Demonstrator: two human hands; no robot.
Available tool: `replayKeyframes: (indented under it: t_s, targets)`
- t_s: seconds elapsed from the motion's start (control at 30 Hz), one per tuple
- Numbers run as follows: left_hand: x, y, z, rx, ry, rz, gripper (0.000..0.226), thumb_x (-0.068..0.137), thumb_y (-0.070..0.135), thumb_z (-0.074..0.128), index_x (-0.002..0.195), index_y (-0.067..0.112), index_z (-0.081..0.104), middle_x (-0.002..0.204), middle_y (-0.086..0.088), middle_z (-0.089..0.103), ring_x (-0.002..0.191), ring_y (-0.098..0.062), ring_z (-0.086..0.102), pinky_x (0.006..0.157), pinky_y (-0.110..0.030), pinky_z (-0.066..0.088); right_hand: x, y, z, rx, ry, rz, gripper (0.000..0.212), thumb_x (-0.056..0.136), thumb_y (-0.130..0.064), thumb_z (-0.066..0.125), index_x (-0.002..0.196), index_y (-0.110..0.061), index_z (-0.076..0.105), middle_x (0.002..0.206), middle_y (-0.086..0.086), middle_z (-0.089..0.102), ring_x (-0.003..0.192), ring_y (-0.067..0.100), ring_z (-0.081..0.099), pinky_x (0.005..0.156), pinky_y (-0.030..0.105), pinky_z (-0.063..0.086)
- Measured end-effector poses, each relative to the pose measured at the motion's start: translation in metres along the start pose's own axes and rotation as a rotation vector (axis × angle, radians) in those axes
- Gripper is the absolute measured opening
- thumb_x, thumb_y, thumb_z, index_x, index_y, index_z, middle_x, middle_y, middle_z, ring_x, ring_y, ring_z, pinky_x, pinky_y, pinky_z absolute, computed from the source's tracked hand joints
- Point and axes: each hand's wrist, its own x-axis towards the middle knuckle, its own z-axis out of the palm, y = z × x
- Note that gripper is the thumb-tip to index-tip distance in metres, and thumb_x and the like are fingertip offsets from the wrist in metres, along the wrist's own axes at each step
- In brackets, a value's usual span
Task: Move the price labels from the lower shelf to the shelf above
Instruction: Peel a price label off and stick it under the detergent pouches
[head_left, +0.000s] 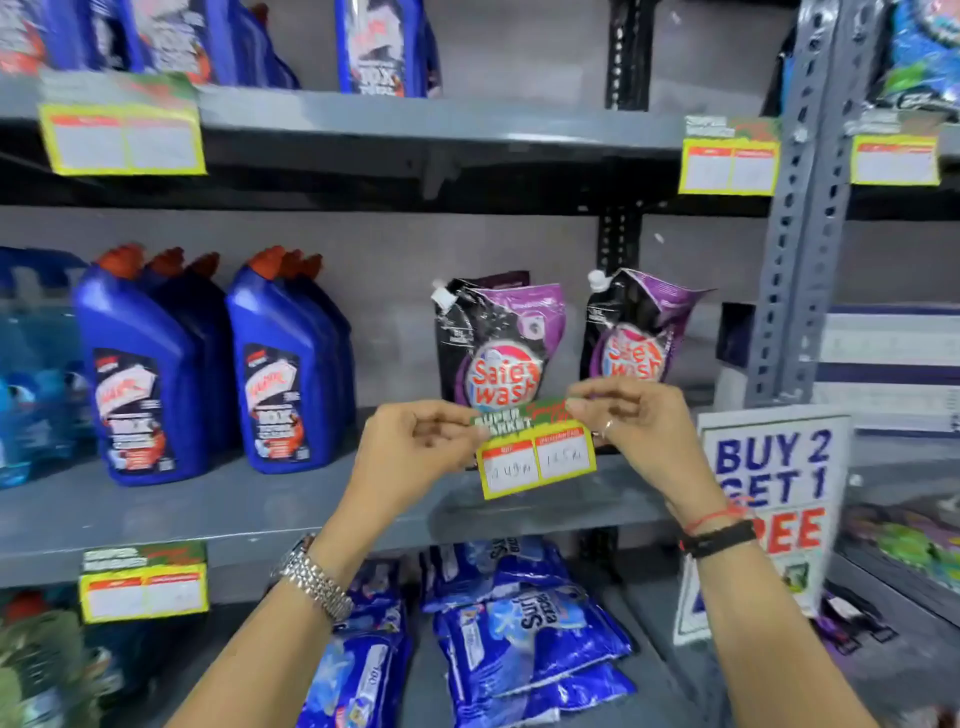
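Observation:
A yellow-edged price label (535, 457) with a green "Super Market" header and two white price boxes hangs in the air in front of the middle shelf (260, 509). My left hand (415, 447) pinches its top left corner and my right hand (634, 421) pinches its top right corner. Another label (144, 584) is stuck on the middle shelf's front edge at the lower left. The upper shelf (415, 124) carries labels at the left (123, 137) and at the right (730, 163).
Blue red-capped bottles (140, 369) stand on the middle shelf at left, two purple Safe Wash pouches (498, 348) behind the held label. Blue detergent packs (519, 623) lie below. A "Buy 2 Get 1 Free" sign (769, 493) leans at right by the grey upright (800, 218).

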Motion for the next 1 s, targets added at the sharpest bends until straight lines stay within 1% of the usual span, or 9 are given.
replayKeyframes:
  t_s: [0.07, 0.17, 0.27, 0.33, 0.4, 0.67, 0.77, 0.9, 1.0]
  targets:
    - [-0.005, -0.013, 0.021, 0.083, -0.090, -0.010, 0.016, 0.068, 0.027, 0.075, 0.083, 0.033, 0.075, 0.053, 0.011, 0.067, 0.049, 0.001, 0.055, 0.053, -0.011, 0.046, -0.017, 0.022, -0.016, -0.069, -0.006, 0.060, 0.006, 0.072, -0.027, 0.076, 0.075, -0.029, 0.073, 0.061, -0.016, 0.072, 0.057, -0.002, 0.062, 0.055, 0.012, 0.049]
    - [-0.011, -0.032, 0.049, 0.251, -0.137, 0.024, 0.018, 0.071, 0.027, 0.073, 0.083, 0.042, 0.072, 0.054, 0.020, 0.066, 0.050, 0.005, 0.055, 0.055, -0.009, 0.045, -0.037, 0.055, -0.029, -0.220, 0.019, 0.153, 0.015, 0.076, -0.015, 0.073, 0.068, -0.027, 0.068, 0.045, -0.020, 0.061, 0.048, -0.007, 0.052, 0.055, 0.008, 0.043]
    - [-0.013, -0.045, 0.070, 0.379, -0.165, 0.074, 0.021, 0.073, 0.026, 0.075, 0.075, 0.047, 0.069, 0.062, 0.030, 0.068, 0.055, 0.008, 0.061, 0.055, -0.003, 0.042, -0.051, 0.077, -0.038, -0.343, 0.057, 0.192, 0.012, 0.076, -0.017, 0.072, 0.068, -0.024, 0.068, 0.055, -0.015, 0.065, 0.057, -0.006, 0.058, 0.062, 0.009, 0.044]
    - [-0.012, -0.052, 0.077, 0.445, -0.173, 0.055, 0.019, 0.074, 0.030, 0.076, 0.072, 0.047, 0.068, 0.061, 0.024, 0.070, 0.059, 0.008, 0.064, 0.057, -0.005, 0.046, -0.054, 0.086, -0.040, -0.400, 0.065, 0.211, 0.002, 0.076, -0.018, 0.072, 0.075, -0.017, 0.072, 0.074, -0.003, 0.073, 0.070, 0.005, 0.065, 0.065, 0.009, 0.047]
    - [-0.011, -0.057, 0.080, 0.513, -0.160, 0.034, 0.010, 0.074, 0.035, 0.075, 0.071, 0.043, 0.070, 0.061, 0.020, 0.070, 0.061, 0.009, 0.064, 0.059, -0.011, 0.050, -0.055, 0.093, -0.039, -0.425, 0.105, 0.209, 0.005, 0.076, -0.016, 0.073, 0.079, -0.012, 0.074, 0.080, 0.002, 0.072, 0.074, 0.011, 0.066, 0.064, 0.001, 0.045]
    - [-0.007, -0.067, 0.084, 0.662, -0.149, 0.036, 0.007, 0.073, 0.040, 0.073, 0.076, 0.035, 0.075, 0.054, 0.025, 0.063, 0.066, 0.015, 0.060, 0.055, -0.004, 0.044, -0.054, 0.101, -0.032, -0.498, 0.136, 0.198, 0.004, 0.075, -0.012, 0.073, 0.073, -0.016, 0.074, 0.070, -0.017, 0.060, 0.067, 0.009, 0.062, 0.063, 0.001, 0.045]
    - [-0.007, -0.068, 0.084, 0.684, -0.150, 0.043, 0.006, 0.072, 0.041, 0.074, 0.075, 0.035, 0.074, 0.052, 0.026, 0.061, 0.066, 0.015, 0.060, 0.052, -0.005, 0.043, -0.054, 0.100, -0.033, -0.497, 0.130, 0.189, 0.003, 0.074, -0.011, 0.074, 0.075, -0.014, 0.075, 0.070, -0.015, 0.061, 0.066, 0.009, 0.063, 0.063, 0.002, 0.046]
    - [-0.007, -0.068, 0.084, 0.689, -0.163, 0.029, 0.016, 0.071, 0.038, 0.076, 0.062, 0.043, 0.064, 0.051, 0.027, 0.060, 0.062, 0.012, 0.061, 0.049, -0.005, 0.041, -0.054, 0.103, -0.031, -0.507, 0.154, 0.181, 0.004, 0.073, -0.012, 0.075, 0.074, -0.016, 0.074, 0.069, -0.015, 0.061, 0.065, 0.014, 0.064, 0.061, 0.006, 0.049]
    - [-0.007, -0.067, 0.087, 0.713, -0.145, 0.024, 0.021, 0.069, 0.038, 0.077, 0.058, 0.039, 0.060, 0.052, 0.024, 0.062, 0.063, 0.014, 0.060, 0.049, -0.004, 0.037, -0.055, 0.103, -0.029, -0.493, 0.164, 0.174, 0.008, 0.071, -0.015, 0.077, 0.071, -0.022, 0.072, 0.068, -0.020, 0.059, 0.066, 0.010, 0.064, 0.063, 0.010, 0.052]
